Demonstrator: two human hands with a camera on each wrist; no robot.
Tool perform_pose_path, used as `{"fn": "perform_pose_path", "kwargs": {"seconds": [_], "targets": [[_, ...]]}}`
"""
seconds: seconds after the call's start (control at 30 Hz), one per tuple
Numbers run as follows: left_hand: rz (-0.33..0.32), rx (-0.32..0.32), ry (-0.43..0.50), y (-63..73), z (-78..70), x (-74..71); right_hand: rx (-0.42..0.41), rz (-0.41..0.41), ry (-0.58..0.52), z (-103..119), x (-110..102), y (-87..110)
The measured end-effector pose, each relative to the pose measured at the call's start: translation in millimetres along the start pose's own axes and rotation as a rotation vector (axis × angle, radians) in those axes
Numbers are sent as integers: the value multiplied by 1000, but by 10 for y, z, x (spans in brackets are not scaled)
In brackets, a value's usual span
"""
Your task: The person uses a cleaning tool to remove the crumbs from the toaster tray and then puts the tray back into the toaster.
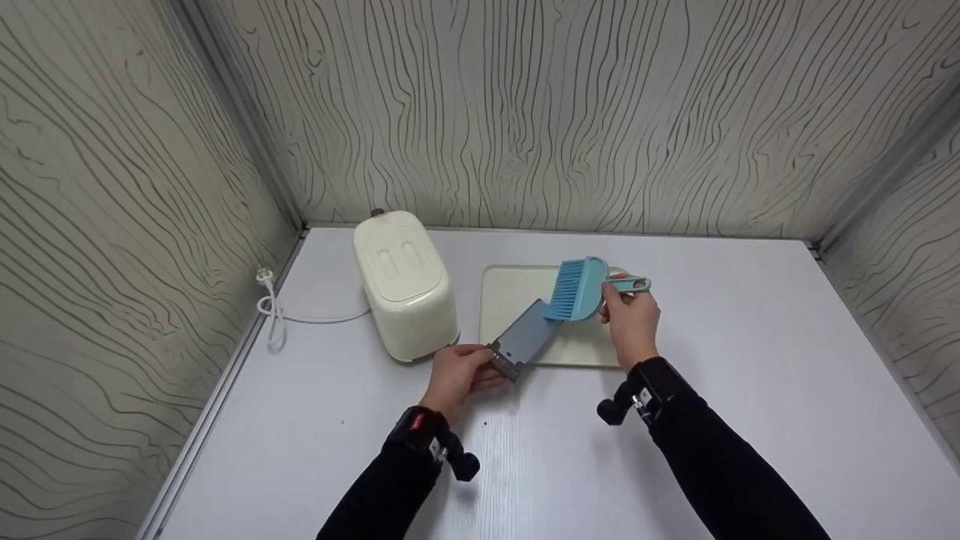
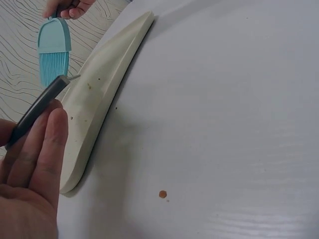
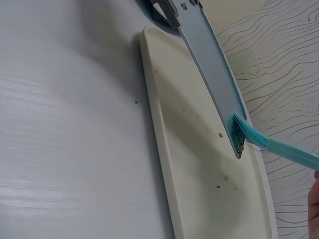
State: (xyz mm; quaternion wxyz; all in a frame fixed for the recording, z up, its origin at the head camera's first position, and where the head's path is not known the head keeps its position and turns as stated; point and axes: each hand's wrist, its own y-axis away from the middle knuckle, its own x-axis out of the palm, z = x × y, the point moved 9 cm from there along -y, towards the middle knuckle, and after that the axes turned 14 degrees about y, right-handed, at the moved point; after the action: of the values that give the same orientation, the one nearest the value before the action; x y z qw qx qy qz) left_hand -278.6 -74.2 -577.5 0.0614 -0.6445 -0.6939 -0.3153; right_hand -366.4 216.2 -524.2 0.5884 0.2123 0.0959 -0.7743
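My left hand (image 1: 457, 375) pinches the dark end of a thin grey metal crumb tray (image 1: 527, 332), which slants up over a cream serving tray (image 1: 508, 283). In my right hand (image 1: 634, 322) is a small light-blue brush (image 1: 592, 289), gripped by its handle. The bristles (image 3: 242, 124) touch the crumb tray near its far end, where crumbs (image 3: 240, 148) are gathered. Several more crumbs (image 3: 227, 178) lie on the serving tray below. The left wrist view shows the crumb tray's dark end (image 2: 37, 110) between thumb and fingers.
A cream toaster (image 1: 409, 292) stands left of the serving tray, its cord and plug (image 1: 266, 277) lying toward the left wall. A brown crumb (image 2: 163, 194) and smaller specks lie on the white table (image 1: 750, 375). Patterned walls (image 1: 525, 112) enclose the back and sides.
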Motion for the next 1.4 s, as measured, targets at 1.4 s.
{"fn": "perform_pose_path", "kwargs": {"seconds": [1.4], "targets": [[-2, 18, -21, -32, -13, 11, -169, 126, -90, 426, -62, 187]]}}
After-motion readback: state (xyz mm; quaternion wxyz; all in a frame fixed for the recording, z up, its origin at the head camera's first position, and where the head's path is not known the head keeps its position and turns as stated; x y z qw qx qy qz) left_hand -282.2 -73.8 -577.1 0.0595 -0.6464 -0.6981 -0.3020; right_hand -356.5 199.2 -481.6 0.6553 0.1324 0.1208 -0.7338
